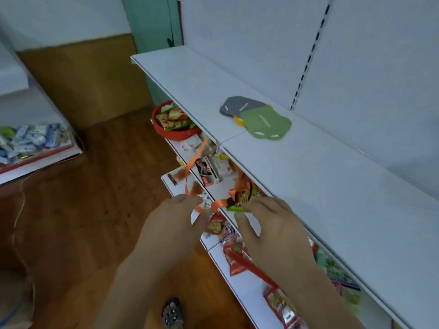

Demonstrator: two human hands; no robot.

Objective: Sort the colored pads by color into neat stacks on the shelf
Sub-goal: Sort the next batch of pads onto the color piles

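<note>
Orange ribbon (219,204) pinched in left hand (174,222) grip, right hand (268,224) grip gripping half-hidden green packet (238,206)

Red bowl (177,134) of snack packets under shelf; orange ribbon (193,160); wooden floor (83,198).

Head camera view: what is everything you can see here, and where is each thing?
top shelf: one, white, right of centre
grey pad: at least one, grey, on the top shelf
green pad: one, green, overlapping the grey pad's right edge
yellow pad: one, yellow-orange, mostly hidden under the green pad
red bowl: one, red, holding snack packets, on a lower shelf
snack packets: several, mostly red and green, on the lower shelves
orange ribbon: orange, count unclear, between the hands
floor: brown wood
left hand: one, fingers at the ribbon
right hand: one, fingers on a green packet
</note>
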